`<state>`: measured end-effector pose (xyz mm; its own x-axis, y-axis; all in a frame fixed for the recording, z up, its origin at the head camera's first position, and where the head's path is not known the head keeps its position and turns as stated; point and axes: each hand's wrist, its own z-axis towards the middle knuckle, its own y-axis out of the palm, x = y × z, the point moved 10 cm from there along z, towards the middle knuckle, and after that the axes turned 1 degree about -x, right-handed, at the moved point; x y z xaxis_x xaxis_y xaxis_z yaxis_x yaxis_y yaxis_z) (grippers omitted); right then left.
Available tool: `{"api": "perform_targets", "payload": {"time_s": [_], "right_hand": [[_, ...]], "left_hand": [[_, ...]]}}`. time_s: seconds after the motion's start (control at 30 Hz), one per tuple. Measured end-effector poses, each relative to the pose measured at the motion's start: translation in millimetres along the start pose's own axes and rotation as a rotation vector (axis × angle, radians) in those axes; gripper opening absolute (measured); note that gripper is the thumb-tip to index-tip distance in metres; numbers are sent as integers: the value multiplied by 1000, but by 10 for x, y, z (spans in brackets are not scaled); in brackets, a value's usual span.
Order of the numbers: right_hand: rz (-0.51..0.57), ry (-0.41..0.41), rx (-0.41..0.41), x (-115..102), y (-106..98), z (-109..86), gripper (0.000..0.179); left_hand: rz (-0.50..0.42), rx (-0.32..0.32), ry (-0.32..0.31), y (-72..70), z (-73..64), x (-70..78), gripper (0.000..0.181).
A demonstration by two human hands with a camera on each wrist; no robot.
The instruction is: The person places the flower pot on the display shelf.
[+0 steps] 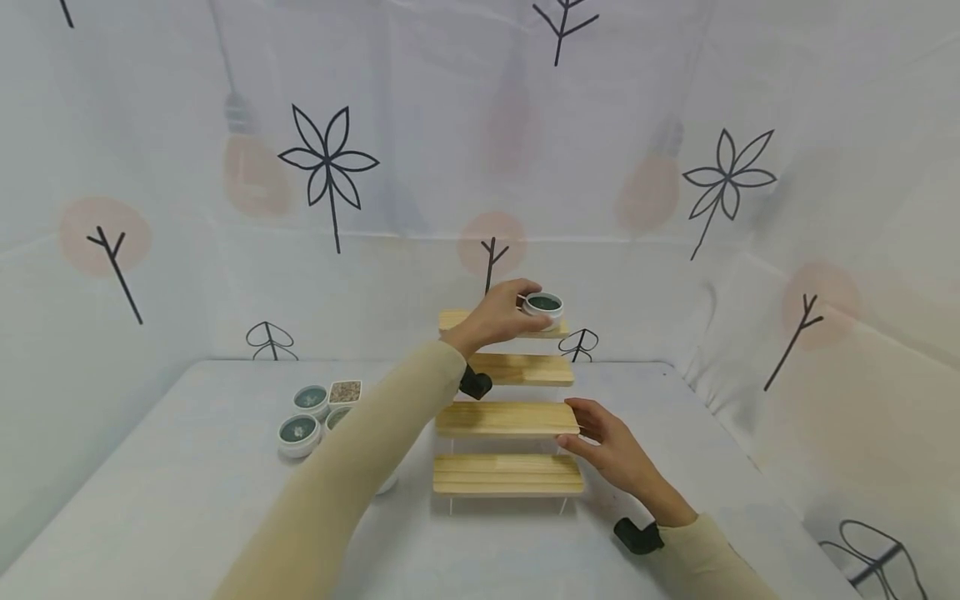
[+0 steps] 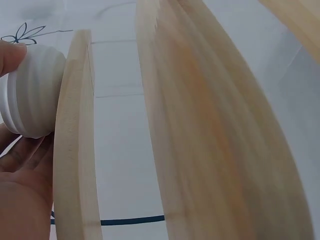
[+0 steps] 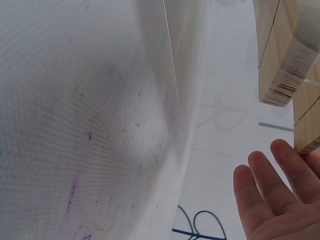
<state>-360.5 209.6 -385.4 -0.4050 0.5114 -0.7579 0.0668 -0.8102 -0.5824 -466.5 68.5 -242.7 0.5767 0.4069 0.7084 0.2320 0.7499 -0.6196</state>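
Note:
My left hand (image 1: 498, 315) holds a small white round pot (image 1: 544, 305) with a dark green inside, at the right end of the top board of a wooden tiered rack (image 1: 506, 419). In the left wrist view the pot (image 2: 37, 92) sits against that board (image 2: 75, 140), thumb on one side and fingers on the other. My right hand (image 1: 611, 446) is at the right end of the second board from the bottom, thumb at its front edge and a finger at the back. In the right wrist view several fingers (image 3: 280, 195) stretch out loosely beside the boards (image 3: 287, 65).
Left of the rack, white round pots (image 1: 298, 435) with green insides stand close together with a square pot (image 1: 346, 392) of brownish grains. My left sleeve (image 1: 375, 467) partly hides this group. A printed white cloth (image 1: 480, 192) hangs behind the white tabletop (image 1: 187, 500).

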Motion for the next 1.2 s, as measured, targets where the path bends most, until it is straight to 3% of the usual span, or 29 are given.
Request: {"api": "perform_targets", "payload": {"time_s": [0.23,0.6,0.83,1.2], "right_hand": [[16,11,-4,16,25,-2,61],[4,-6,0,-23,4,12,61],[12,15,0,-18,7,28,60],[6,13,0,-44,13,31,58]], "left_hand": [[-19,-1,-31,16,-2,-43,63],[22,0,-1,-57,-70,23,72],[0,2,27,-208,-328,68,69],[42,-11,115,-367,-919,92,64]]}}
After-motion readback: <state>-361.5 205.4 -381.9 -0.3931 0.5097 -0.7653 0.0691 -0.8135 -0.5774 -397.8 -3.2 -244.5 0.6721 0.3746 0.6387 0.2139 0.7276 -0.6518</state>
